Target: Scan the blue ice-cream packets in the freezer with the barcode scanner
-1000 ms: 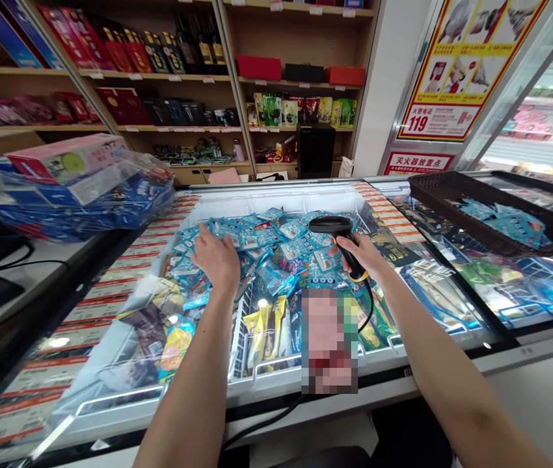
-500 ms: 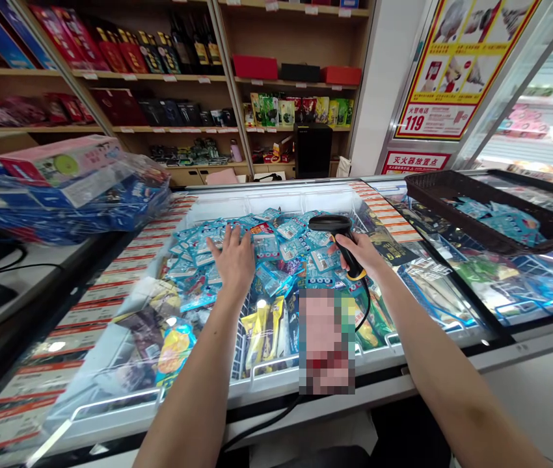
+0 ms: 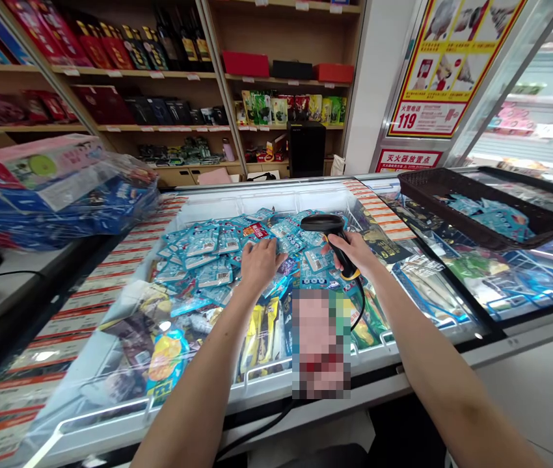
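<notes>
A pile of small light-blue packets (image 3: 215, 273) is spread over the glass-topped chest freezer (image 3: 198, 207). My left hand (image 3: 261, 265) is over the middle of the pile, palm down, fingers bent forward at the packets. A blue packet with a red label (image 3: 256, 231) lies just beyond its fingertips. Whether a packet is under the fingers I cannot tell. My right hand (image 3: 352, 252) grips a black barcode scanner (image 3: 324, 224) by its handle, its head pointing left above the packets. A cable hangs from the handle.
At the left are stacked boxes in clear plastic wrap (image 3: 56, 188). A dark brown basket (image 3: 481, 234) with more blue packets stands at the right. Bagged goods show through the glass, and a blurred-out patch (image 3: 318, 344) covers the near edge. Stocked shelves (image 3: 159, 75) line the back.
My left hand has moved right across the pile, and its spread fingers have bent closer together. The scanner stays in my right hand. The whole view has shifted slightly.
</notes>
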The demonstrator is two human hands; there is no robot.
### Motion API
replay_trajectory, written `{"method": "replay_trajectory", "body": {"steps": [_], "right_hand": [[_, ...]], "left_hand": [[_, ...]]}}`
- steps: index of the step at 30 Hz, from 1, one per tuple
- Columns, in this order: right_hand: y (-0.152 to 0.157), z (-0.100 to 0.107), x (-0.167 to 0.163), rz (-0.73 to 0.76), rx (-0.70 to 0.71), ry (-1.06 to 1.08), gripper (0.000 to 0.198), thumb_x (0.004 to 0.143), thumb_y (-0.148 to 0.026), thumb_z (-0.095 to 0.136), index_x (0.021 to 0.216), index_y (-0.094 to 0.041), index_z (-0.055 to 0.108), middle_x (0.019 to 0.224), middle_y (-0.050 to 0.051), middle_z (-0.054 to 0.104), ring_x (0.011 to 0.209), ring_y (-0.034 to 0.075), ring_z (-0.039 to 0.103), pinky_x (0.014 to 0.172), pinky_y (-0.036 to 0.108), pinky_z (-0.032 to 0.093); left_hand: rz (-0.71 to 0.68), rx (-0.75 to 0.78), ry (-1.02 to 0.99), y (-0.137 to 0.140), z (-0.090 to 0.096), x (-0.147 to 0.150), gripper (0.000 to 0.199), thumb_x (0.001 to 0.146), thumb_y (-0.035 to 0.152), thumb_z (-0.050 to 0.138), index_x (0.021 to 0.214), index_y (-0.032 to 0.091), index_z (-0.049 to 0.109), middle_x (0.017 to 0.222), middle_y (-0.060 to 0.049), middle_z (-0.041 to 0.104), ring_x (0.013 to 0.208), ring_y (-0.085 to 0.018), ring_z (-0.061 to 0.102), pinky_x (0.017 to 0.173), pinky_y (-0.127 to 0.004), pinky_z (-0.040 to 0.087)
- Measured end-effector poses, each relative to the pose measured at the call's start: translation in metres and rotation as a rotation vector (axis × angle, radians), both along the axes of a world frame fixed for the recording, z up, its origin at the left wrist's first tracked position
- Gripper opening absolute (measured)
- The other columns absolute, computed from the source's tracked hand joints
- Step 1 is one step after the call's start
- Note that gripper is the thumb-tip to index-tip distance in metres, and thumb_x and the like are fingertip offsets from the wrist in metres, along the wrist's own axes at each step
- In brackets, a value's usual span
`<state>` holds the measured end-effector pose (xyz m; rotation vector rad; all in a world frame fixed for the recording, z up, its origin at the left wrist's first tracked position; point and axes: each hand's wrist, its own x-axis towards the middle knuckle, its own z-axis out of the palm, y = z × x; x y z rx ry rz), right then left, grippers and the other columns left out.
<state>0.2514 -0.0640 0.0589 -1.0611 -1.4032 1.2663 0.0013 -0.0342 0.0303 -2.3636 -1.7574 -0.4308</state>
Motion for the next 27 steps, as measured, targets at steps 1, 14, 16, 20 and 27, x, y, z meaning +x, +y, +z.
{"method": "replay_trajectory", "body": {"steps": [1,14,16,20,27], "right_hand": [[0.000,0.000,0.000,-0.001,-0.001,0.001,0.048,0.076,-0.061,0.065,0.094,-0.017,0.061,0.084,0.009,0.073,0.040,0.012,0.056,0.033,0.025,0.042],[-0.003,0.000,0.001,0.001,0.020,0.016,0.047,0.077,-0.059,0.065,0.095,-0.016,0.062,0.086,0.010,0.072,0.041,0.011,0.056,0.034,0.024,0.042],[-0.004,0.001,0.001,0.019,0.010,0.009,0.047,0.077,-0.060,0.065,0.094,-0.016,0.062,0.085,0.009,0.073,0.041,0.011,0.056,0.035,0.025,0.042],[-0.007,0.003,0.002,0.110,0.005,-0.041,0.046,0.079,-0.060,0.064,0.094,-0.016,0.062,0.086,0.008,0.073,0.041,0.010,0.055,0.038,0.024,0.044],[-0.010,0.006,0.001,0.211,0.041,-0.097,0.046,0.081,-0.058,0.063,0.095,-0.014,0.060,0.088,0.010,0.073,0.040,0.009,0.054,0.039,0.024,0.042]], "left_hand": [[0.025,-0.019,0.002,0.001,0.003,0.000,0.051,0.092,0.046,0.046,0.133,0.016,0.052,0.127,-0.016,0.061,0.117,-0.030,0.056,0.107,-0.048,0.030],[0.198,0.000,-0.727,0.017,0.002,-0.019,0.034,0.083,0.044,0.056,0.105,0.018,0.058,0.097,-0.008,0.067,0.090,-0.024,0.062,0.080,-0.035,0.046],[0.173,0.053,-0.865,0.020,-0.001,-0.021,0.029,0.083,0.043,0.057,0.099,0.018,0.057,0.086,-0.005,0.064,0.080,-0.021,0.060,0.074,-0.033,0.046],[0.185,0.096,-1.025,0.023,-0.004,-0.022,0.024,0.080,0.038,0.060,0.094,0.019,0.055,0.067,0.002,0.055,0.066,-0.017,0.054,0.065,-0.030,0.045],[0.218,0.114,-0.978,0.020,-0.003,-0.024,0.021,0.083,0.036,0.056,0.095,0.019,0.053,0.059,0.005,0.049,0.059,-0.015,0.051,0.063,-0.028,0.043]]}}
